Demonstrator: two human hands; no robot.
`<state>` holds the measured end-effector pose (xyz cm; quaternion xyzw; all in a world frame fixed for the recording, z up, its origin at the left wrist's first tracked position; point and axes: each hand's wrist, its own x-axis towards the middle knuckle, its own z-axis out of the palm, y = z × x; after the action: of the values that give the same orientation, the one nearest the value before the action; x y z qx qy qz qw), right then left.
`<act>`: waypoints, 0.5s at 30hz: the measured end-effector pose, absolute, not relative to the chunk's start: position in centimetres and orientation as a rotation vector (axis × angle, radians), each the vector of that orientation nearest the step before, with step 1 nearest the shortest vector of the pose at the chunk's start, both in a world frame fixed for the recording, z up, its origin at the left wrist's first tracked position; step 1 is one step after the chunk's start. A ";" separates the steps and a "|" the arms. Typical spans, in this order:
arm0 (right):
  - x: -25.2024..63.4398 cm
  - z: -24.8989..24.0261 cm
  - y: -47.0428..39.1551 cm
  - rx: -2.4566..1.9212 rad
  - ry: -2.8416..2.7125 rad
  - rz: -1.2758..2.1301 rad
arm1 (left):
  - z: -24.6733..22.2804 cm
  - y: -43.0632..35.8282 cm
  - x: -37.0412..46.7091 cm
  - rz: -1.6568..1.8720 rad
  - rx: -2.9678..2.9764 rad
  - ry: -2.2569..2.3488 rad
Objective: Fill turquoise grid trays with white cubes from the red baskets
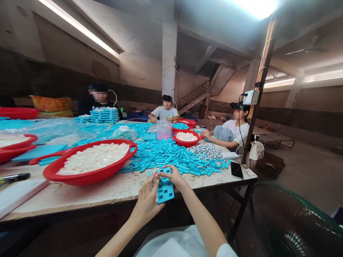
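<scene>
Between my hands, at the table's front edge, is a flat blue plastic plate (165, 192) with rows of square holes. My left hand (148, 196) grips its left side, fingers along the edge. At the far end, my right hand (173, 175) has its fingers bent over the plate's top; whether a small part is pinched there I cannot make out. Just beyond my hands lies a wide pile of blue plastic pieces (160, 153). To the left stands a red basket (88, 180) heaped with small white pieces (93, 157).
A smaller red basket (186, 143) of white pieces and a heap of small grey-white parts (206, 151) lie farther back. A phone (237, 170) rests near the right corner. A fan (292, 221) stands at right. Several people sit around the table (80, 200).
</scene>
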<state>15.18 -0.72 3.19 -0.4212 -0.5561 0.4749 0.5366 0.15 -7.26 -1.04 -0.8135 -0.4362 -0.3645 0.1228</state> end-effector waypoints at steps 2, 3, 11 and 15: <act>15.4 3.4 -1.2 -0.955 -1.332 1.169 | -1.0 -7.4 0.3 -1.080 -2.367 -1.303; 15.4 3.4 -1.3 -0.950 -1.332 1.166 | -1.0 -7.5 0.4 -1.085 -2.367 -1.314; 15.4 3.5 -1.5 -0.922 -1.297 1.192 | -1.4 -7.7 0.1 -1.135 -2.358 -1.226; 15.6 3.5 -2.0 -0.876 -1.298 1.193 | -1.5 -7.6 -0.1 -1.091 -2.391 -1.212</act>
<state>15.58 -1.95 3.52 -0.3708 -0.5490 0.5047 0.5535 -0.10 -7.58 -1.51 -0.8199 -0.4154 -0.3742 0.1234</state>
